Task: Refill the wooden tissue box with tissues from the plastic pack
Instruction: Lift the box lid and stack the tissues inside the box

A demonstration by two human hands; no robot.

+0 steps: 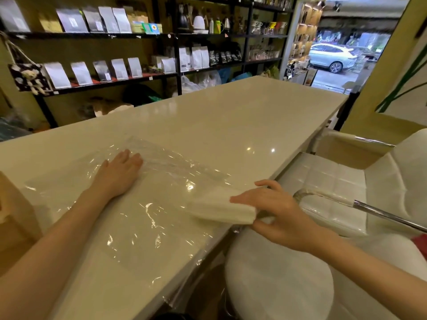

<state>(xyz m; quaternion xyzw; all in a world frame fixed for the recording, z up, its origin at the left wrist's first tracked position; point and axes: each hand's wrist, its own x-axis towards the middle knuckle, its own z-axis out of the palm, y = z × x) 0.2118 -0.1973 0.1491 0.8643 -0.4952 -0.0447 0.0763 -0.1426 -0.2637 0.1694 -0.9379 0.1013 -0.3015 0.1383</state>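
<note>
A long pale glossy table (231,116) runs from the near left corner away toward an open doorway on the right. Spread flat over its near half lies the clear plastic pack (143,204), slack and crinkled, its open end reaching the table's right edge. At that right edge a white stack of tissues (221,207) lies half out of the pack, one end overhanging the edge.

The right hand (275,209) grips that overhanging end of the tissues: its fingers (245,198) lie curved across the top of the stack while the thumb curls beneath it, so the stack sits pinched between them. The left hand (121,174) presses flat on the plastic pack nearer the middle of the table, its fingers (132,158) straight and close together, holding nothing, well apart from the tissues.

At the table's near left edge a brown wooden shape (13,218) shows in part; whether it is the tissue box cannot be told.

Beyond the table's right edge stand white padded chairs (346,185) with chrome arms. Behind the far side, black shelves (97,35) carry rows of white and grey pouches, kettles and jars. Through the doorway a white car (332,56) is parked in the street.
</note>
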